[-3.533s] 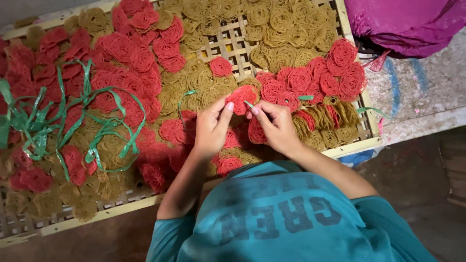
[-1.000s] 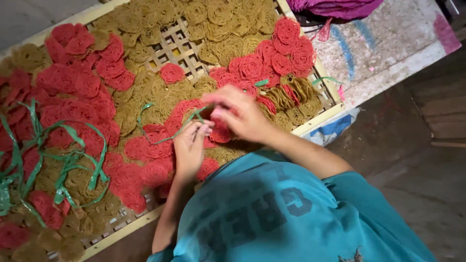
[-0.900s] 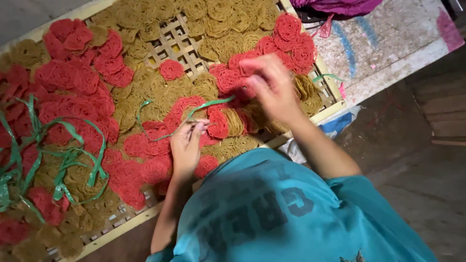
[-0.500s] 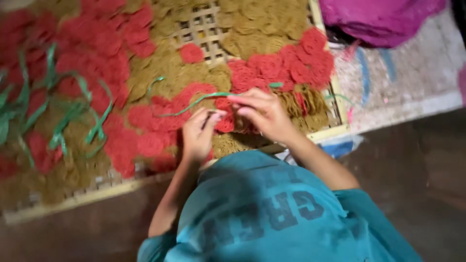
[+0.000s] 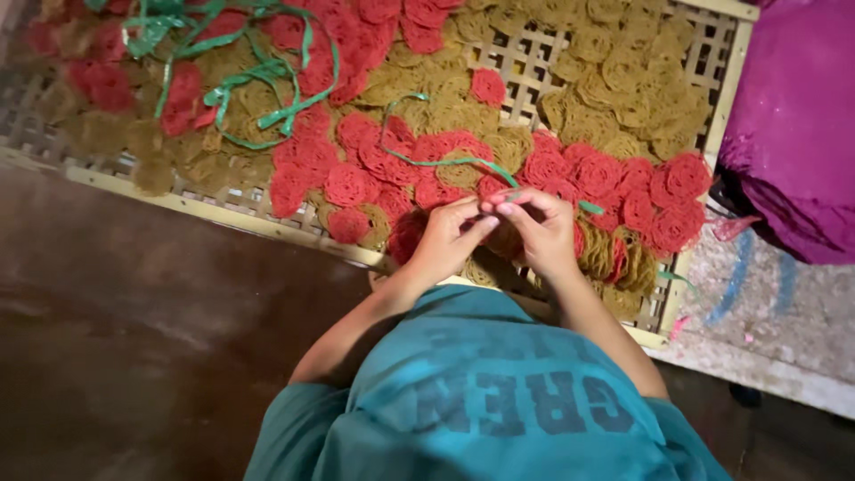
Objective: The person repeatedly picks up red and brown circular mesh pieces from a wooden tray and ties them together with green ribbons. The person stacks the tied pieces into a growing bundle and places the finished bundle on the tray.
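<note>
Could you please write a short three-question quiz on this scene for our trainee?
1. True or false: both hands, left and right, meet over the tray.
2. What do the fingertips pinch? A) green strip B) purple cloth C) a spoon
3. Fill in: the coiled discs come in red and ____.

Key
1. True: the fingertips come together above the discs near the tray's front edge.
2. A: one end of the strip runs to the fingertips; how firm each grip is cannot be told.
3. Tan.
</note>
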